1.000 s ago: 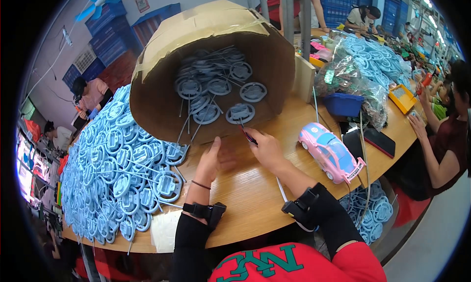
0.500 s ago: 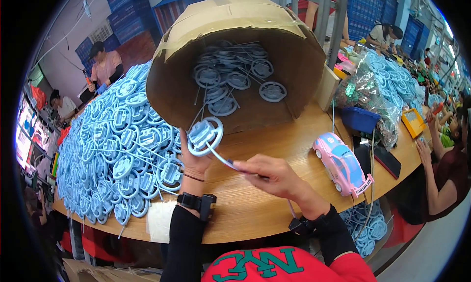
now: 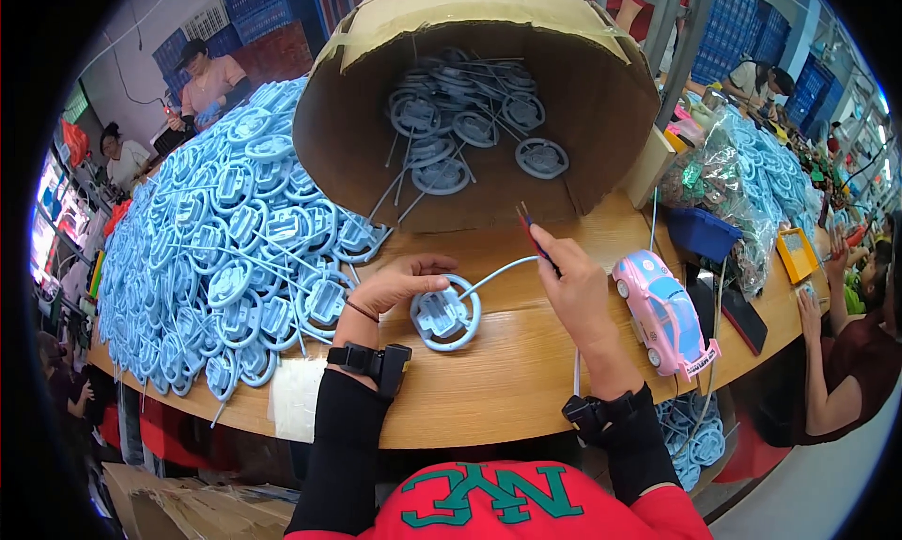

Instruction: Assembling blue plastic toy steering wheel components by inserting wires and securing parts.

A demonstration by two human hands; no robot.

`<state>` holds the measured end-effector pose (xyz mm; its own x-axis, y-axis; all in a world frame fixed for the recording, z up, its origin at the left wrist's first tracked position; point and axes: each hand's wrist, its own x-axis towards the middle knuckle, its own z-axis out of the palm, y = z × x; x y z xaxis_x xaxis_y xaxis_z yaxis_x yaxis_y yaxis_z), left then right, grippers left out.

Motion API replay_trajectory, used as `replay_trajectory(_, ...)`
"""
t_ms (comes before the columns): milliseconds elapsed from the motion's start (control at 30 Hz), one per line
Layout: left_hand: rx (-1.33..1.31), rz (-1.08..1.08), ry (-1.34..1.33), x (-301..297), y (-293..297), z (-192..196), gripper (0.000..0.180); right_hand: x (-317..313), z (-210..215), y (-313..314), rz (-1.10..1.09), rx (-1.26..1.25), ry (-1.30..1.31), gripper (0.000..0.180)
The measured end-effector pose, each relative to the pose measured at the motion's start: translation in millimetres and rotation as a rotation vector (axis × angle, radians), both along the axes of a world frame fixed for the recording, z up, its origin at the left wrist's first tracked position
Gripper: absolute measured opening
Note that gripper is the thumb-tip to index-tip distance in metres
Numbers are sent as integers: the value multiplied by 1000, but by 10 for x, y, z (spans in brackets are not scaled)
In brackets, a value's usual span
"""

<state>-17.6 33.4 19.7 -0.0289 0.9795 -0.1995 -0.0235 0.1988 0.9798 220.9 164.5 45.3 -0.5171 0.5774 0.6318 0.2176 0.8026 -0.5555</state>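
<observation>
Pale blue plastic ring (image 3: 444, 315), pink-and-blue toy car (image 3: 663, 312), brown cardboard box (image 3: 489, 89).

Wooden table (image 3: 526, 390) carrying tipped cardboard box (image 3: 489, 99); blue plastic ring heap (image 3: 225, 258) lying left of box, pink toy car (image 3: 663, 313) sitting right of box, blue tray (image 3: 707, 232) resting beyond car.

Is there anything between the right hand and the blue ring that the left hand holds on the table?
Nothing visible. Bare wood separates the right hand from the blue ring under the left hand.
</observation>
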Motion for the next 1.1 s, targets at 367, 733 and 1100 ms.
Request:
replay_trajectory(367,-120,147,97,-69,12,-65,38,-30,-2,37,-70,132,126,38)
replay_trajectory(733,211,507,-421,219,234,-223,29,-91,-175,-228,191,109,-290,25)
replay_trajectory(1100,167,464,-441,375,260,-259,33,-82,-217,-151,274,-4,-261,26)
